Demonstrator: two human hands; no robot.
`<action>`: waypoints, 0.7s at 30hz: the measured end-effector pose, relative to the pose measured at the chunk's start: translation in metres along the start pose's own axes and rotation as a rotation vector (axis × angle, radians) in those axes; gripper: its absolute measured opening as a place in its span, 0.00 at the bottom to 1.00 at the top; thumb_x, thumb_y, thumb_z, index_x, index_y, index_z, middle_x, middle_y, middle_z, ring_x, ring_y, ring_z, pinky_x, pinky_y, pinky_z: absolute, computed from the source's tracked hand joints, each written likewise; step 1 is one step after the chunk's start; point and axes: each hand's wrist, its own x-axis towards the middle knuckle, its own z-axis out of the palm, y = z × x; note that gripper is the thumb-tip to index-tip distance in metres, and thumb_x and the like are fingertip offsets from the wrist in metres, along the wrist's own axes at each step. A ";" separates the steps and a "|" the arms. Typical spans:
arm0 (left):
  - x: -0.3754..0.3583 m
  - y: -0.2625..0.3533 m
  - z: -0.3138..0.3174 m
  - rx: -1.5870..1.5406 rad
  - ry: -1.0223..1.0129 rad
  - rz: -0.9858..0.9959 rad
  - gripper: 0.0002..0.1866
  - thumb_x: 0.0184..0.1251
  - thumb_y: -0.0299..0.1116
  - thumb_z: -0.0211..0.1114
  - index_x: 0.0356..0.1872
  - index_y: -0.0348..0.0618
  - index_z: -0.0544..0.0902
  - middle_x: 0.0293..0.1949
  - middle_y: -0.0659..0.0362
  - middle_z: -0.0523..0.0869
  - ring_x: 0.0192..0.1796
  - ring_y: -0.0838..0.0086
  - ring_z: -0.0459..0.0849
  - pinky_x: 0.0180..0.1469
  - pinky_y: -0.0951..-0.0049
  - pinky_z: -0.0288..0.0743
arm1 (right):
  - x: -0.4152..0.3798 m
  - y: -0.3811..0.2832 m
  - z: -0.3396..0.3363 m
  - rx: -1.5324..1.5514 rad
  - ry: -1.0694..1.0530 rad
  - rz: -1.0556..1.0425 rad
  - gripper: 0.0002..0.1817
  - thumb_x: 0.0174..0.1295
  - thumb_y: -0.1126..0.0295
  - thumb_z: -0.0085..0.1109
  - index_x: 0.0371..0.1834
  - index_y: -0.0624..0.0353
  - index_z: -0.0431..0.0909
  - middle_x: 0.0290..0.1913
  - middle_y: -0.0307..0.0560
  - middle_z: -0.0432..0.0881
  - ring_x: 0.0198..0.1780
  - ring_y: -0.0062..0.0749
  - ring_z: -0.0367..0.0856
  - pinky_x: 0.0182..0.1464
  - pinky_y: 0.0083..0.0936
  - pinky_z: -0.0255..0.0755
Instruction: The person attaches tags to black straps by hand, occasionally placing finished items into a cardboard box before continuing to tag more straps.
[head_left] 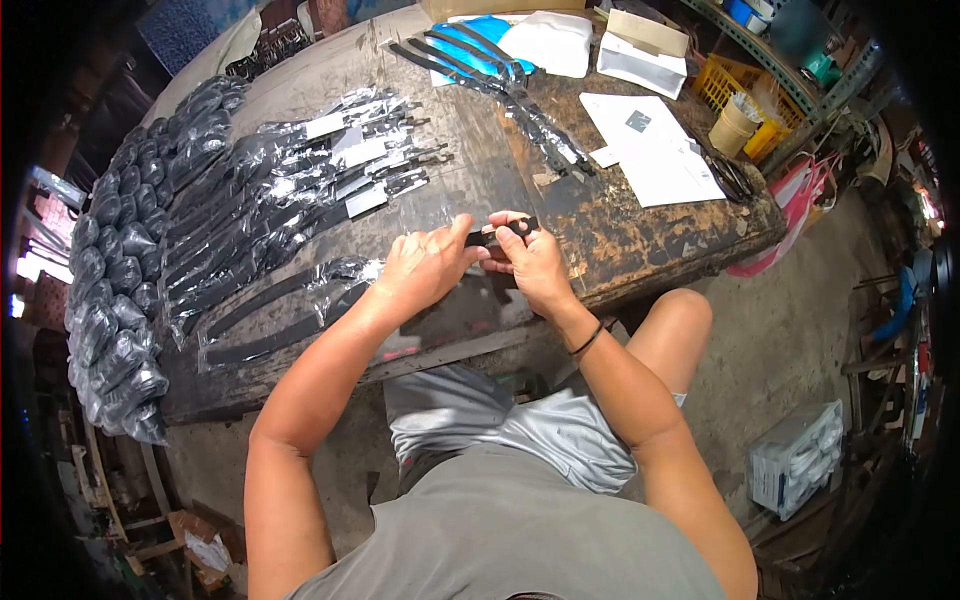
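Both my hands meet over the middle of a worn wooden table [640, 225]. My left hand [425, 262] and my right hand [530, 262] together grip a small black part [500, 233] held just above the tabletop, with clear plastic film [465, 205] lying under and beside it. To the left lie several long black parts in clear bags [300, 180]. Two longer bagged black strips [280, 310] rest near the front edge, close to my left forearm.
Rows of small bagged black items [120, 280] line the table's left edge. Unbagged black strips [500, 85], white papers [650, 150], white boxes [640, 45] and scissors [735, 180] sit at the far right. A yellow crate [740, 85] and shelving stand beyond.
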 end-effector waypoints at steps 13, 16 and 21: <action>0.011 -0.008 0.017 -0.004 -0.059 0.029 0.16 0.70 0.44 0.57 0.36 0.40 0.70 0.23 0.42 0.82 0.28 0.45 0.82 0.29 0.47 0.71 | -0.012 -0.020 -0.010 -0.670 -0.004 0.146 0.13 0.63 0.66 0.54 0.31 0.68 0.78 0.22 0.44 0.81 0.19 0.24 0.80 0.22 0.23 0.74; 0.013 -0.004 0.022 0.029 -0.082 -0.018 0.17 0.67 0.45 0.59 0.37 0.40 0.71 0.24 0.43 0.82 0.30 0.45 0.83 0.32 0.48 0.73 | -0.019 -0.030 -0.006 -0.703 0.075 0.146 0.11 0.64 0.67 0.52 0.37 0.66 0.73 0.21 0.45 0.80 0.19 0.26 0.80 0.22 0.26 0.75; 0.021 0.001 0.014 -0.189 -0.124 -0.152 0.17 0.60 0.43 0.65 0.36 0.39 0.74 0.27 0.43 0.84 0.36 0.49 0.84 0.36 0.53 0.74 | -0.019 -0.023 -0.011 -0.321 0.059 0.161 0.10 0.67 0.68 0.52 0.44 0.62 0.67 0.24 0.45 0.80 0.19 0.26 0.79 0.21 0.22 0.74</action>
